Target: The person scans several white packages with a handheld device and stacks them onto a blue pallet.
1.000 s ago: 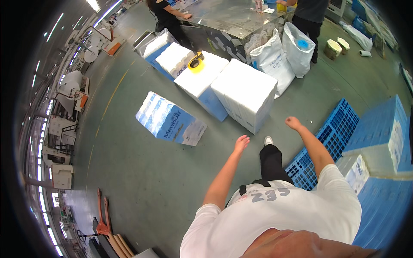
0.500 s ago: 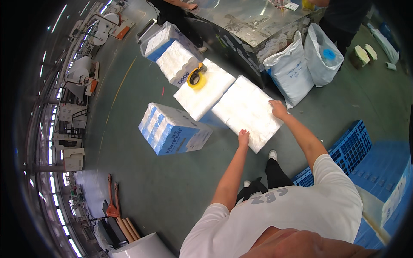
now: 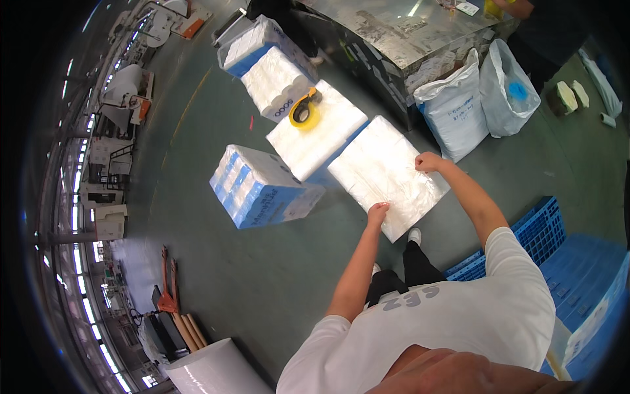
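Observation:
A large white plastic-wrapped pack point(image 3: 387, 174) stands before me, its film creased and shiny. My left hand point(image 3: 378, 213) is closed at its near left part, fingers curled on the film. On its right edge, my right hand point(image 3: 428, 162) is also closed, gripping the wrap. Against the far left side of this pack is another white-topped wrapped pack point(image 3: 328, 125) with blue sides. On top of that one lie a roll of yellow tape point(image 3: 307, 119) and a black-and-orange tape dispenser point(image 3: 303, 105).
More wrapped packs point(image 3: 272, 82) continue the row away from me; a blue-and-white pack point(image 3: 262, 187) stands apart at left. A metal-topped table point(image 3: 400, 39), white sacks point(image 3: 453, 111) and another person point(image 3: 548, 39) are beyond. Blue pallets point(image 3: 538, 226) lie right, an orange pallet jack point(image 3: 168, 295) left.
Both hands have closed on the pack's film, the right one curling from a flatter pose. The film looks more wrinkled between them. My view has shifted slightly.

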Motion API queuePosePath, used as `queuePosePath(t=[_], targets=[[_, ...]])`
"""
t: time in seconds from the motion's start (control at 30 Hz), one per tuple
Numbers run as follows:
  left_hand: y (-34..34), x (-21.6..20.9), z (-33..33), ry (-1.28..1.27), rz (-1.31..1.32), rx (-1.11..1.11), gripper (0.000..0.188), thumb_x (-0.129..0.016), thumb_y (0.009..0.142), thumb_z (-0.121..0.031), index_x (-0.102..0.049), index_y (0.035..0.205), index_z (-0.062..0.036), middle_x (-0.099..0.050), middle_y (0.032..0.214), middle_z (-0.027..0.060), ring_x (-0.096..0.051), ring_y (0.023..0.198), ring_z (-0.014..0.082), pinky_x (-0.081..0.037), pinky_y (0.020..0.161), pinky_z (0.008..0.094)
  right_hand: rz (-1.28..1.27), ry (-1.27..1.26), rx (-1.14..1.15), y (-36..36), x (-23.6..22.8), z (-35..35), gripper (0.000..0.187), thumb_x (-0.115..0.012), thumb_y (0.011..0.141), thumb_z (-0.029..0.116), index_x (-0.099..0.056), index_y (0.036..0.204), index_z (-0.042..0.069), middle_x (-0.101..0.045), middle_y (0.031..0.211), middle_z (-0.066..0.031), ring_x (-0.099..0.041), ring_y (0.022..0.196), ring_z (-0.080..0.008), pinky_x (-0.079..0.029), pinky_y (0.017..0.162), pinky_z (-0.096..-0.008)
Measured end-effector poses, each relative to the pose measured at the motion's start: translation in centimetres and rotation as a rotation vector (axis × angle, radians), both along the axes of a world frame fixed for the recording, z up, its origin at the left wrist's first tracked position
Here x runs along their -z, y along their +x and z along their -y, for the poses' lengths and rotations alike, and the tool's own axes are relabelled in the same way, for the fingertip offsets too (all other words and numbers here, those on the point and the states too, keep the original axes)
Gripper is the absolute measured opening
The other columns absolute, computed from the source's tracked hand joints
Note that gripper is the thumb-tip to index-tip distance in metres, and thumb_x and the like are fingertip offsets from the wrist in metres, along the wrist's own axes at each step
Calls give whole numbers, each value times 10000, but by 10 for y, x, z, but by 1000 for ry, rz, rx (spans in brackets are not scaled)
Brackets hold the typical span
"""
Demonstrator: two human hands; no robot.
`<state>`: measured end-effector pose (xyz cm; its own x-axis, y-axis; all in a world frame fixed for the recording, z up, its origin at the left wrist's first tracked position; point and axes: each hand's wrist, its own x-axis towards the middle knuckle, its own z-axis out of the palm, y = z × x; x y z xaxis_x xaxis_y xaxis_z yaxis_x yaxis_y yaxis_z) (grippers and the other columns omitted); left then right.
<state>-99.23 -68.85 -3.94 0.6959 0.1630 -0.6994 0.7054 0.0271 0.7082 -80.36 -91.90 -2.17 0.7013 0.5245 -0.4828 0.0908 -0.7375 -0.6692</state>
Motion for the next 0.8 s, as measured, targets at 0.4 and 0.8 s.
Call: queuePosePath(t=[0.4, 0.8], targets=[[-23, -1, 8, 153, 144, -20, 198, -668, 715, -224, -573, 720, -50, -570, 653, 8, -490, 574, 85, -405, 553, 233, -179, 235, 408, -41, 10, -12, 298, -627, 741, 309, -600, 716, 14, -600, 670, -59, -559, 504, -148, -444, 507, -255], [-156, 13, -79, -287, 71, 13, 274, -563, 834, -257, -479, 718, -23, -572, 638, 89, -582, 576, 147, -458, 503, 229, -147, 51, 713, -242, -15, -74, 447, -603, 695, 486, -594, 665, 41, -602, 642, -54, -542, 518, -147, -437, 498, -289]])
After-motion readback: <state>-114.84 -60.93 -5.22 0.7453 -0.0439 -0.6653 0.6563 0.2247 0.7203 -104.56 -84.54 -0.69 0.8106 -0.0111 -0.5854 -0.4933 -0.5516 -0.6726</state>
